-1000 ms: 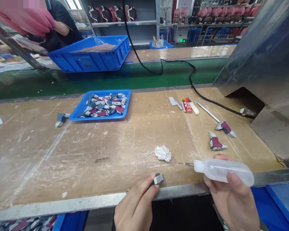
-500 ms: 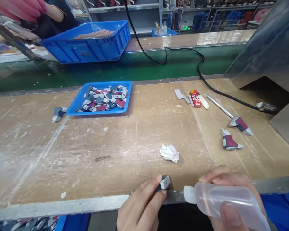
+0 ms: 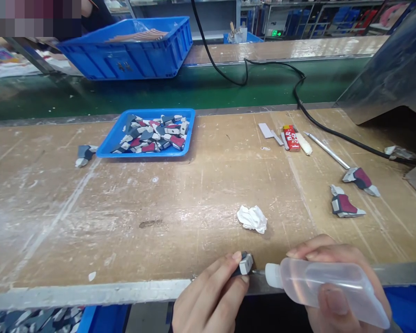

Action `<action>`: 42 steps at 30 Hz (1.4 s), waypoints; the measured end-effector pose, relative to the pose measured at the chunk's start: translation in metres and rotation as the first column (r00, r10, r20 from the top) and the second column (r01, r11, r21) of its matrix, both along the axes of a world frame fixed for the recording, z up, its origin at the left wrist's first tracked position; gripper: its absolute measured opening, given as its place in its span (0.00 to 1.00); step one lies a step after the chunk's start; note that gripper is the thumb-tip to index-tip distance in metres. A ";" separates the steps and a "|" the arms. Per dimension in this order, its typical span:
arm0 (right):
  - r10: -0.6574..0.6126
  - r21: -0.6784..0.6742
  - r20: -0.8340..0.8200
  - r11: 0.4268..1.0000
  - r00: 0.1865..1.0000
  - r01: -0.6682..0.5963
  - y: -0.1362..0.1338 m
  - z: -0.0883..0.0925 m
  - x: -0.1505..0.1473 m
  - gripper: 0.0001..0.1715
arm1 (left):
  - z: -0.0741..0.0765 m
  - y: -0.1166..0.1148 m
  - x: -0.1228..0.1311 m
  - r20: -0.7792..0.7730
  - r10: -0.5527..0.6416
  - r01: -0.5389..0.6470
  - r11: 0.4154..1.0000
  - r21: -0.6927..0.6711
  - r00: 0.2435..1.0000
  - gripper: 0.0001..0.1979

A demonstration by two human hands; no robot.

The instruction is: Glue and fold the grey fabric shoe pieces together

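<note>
Between the thumb and fingers of my left hand [image 3: 213,293] is a small grey and white boot-shaped piece [image 3: 245,264], held over the table's front edge with its white end facing right. My right hand [image 3: 333,289] is wrapped round a translucent squeeze bottle [image 3: 336,286], tipped on its side with the white cap pointing left. A thin needle tip [image 3: 258,272] sticks out of the cap and ends right by the white end of the piece; I cannot tell whether they touch. A crumpled white tissue [image 3: 252,218] lies just beyond my hands.
A blue tray [image 3: 106,147] holds several similar pieces, with one grey piece [image 3: 85,155] beside it. At right lie two maroon-and-grey boot pieces [image 3: 346,206], a metal rod [image 3: 327,150] and a red lighter [image 3: 291,138]. Farther back are a black cable [image 3: 336,133] and a blue crate [image 3: 138,62].
The bottle has come closer to the piece in my left hand, and its needle tip now shows against the table edge. The whole view has shifted slightly.
</note>
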State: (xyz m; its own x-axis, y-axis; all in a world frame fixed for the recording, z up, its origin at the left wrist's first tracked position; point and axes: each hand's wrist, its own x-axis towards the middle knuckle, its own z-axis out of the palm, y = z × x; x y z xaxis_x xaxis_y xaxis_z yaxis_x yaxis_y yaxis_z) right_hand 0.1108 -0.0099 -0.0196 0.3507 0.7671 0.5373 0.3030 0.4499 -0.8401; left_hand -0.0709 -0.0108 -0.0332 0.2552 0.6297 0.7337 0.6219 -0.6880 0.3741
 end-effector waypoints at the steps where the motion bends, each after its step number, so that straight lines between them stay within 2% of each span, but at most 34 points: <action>1: 0.006 -0.001 0.001 1.000 1.000 -0.006 0.000 0.001 0.000 0.10 | 0.000 0.000 0.000 0.000 0.003 -0.003 1.000 0.003 1.000 0.10; 8: 0.004 0.020 -0.051 1.000 0.999 -0.003 0.001 -0.001 0.002 0.10 | 0.002 0.001 -0.001 -0.011 -0.001 0.001 1.000 -0.012 1.000 0.11; 15: 0.012 0.022 -0.024 1.000 1.000 -0.012 0.000 -0.002 0.006 0.11 | 0.003 -0.004 -0.004 -0.024 -0.012 0.011 0.998 -0.056 1.000 0.15; 17: -0.024 0.054 -0.084 0.998 0.996 0.029 0.000 0.000 0.005 0.14 | 0.004 -0.005 -0.005 -0.024 -0.002 0.000 0.997 -0.083 1.000 0.16; 21: -0.177 0.074 -0.266 0.976 0.947 0.204 -0.001 0.003 -0.003 0.18 | 0.007 -0.003 -0.010 -0.001 -0.036 0.036 0.999 0.002 0.999 0.13; 24: -0.195 0.083 -0.181 0.974 0.964 0.212 -0.002 0.002 -0.006 0.18 | 0.014 0.003 -0.015 -0.030 -0.108 0.105 0.990 -0.095 0.994 0.12; 26: -0.152 0.092 -0.102 0.983 0.983 0.162 -0.003 0.002 -0.007 0.16 | 0.021 0.007 -0.017 -0.037 -0.078 0.071 0.983 -0.169 0.996 0.12; 29: -0.146 0.117 -0.113 0.980 0.983 0.159 -0.003 0.003 -0.011 0.15 | 0.032 0.016 -0.019 -0.138 -0.057 0.032 0.984 -0.176 0.989 0.12; 32: -0.166 0.105 -0.150 0.977 0.975 0.183 -0.004 0.007 -0.016 0.16 | 0.044 0.026 -0.021 -0.279 -0.140 0.101 0.984 -0.148 0.950 0.09; 34: -0.145 0.089 -0.131 0.984 0.981 0.157 -0.004 0.009 -0.016 0.15 | 0.051 0.032 -0.022 -0.397 -0.168 0.130 0.984 -0.121 0.902 0.10; 37: -0.121 0.104 -0.063 0.987 0.991 0.127 -0.003 0.010 -0.013 0.14 | 0.060 0.036 -0.022 -0.577 -0.171 0.202 0.979 -0.010 0.799 0.13; 39: -0.102 0.126 0.000 0.987 0.995 0.102 -0.001 0.011 -0.009 0.13 | 0.062 0.036 -0.021 -0.627 -0.174 0.257 0.965 0.044 0.759 0.13; 42: -0.055 0.157 0.027 0.986 0.998 0.050 0.002 0.012 -0.004 0.12 | 0.059 0.034 -0.021 -0.580 -0.183 0.255 0.966 0.044 0.793 0.08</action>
